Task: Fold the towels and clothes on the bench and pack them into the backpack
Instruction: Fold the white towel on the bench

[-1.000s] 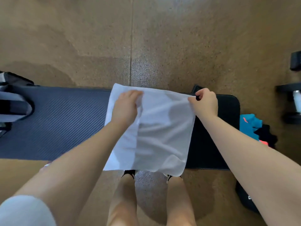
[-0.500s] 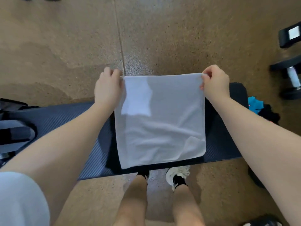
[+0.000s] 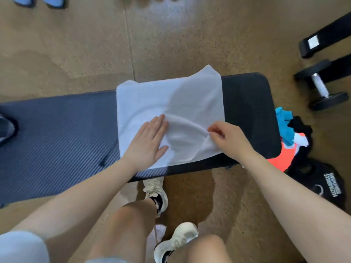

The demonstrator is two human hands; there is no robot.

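A white towel (image 3: 167, 103) lies spread across the dark padded bench (image 3: 57, 133), its far right corner sticking past the bench's back edge. My left hand (image 3: 146, 145) lies flat with straight fingers on the towel's near left part. My right hand (image 3: 228, 137) pinches a raised fold near the towel's right edge. Beside the bench's right end sits a heap of clothes (image 3: 290, 137) in teal, black, orange and white. The backpack (image 3: 5, 128) shows only as a grey and black edge at the far left.
A black bag with white lettering (image 3: 322, 185) lies on the floor at the right. A dumbbell (image 3: 321, 86) and black rack feet (image 3: 313, 44) stand at the upper right. Another person's blue shoes (image 3: 38, 0) show at the top left. My legs stand close to the bench.
The towel was held stretched by its top corners above the bench; now it lies on the bench. My left hand has flattened onto it, and my right hand has moved down to a fold.
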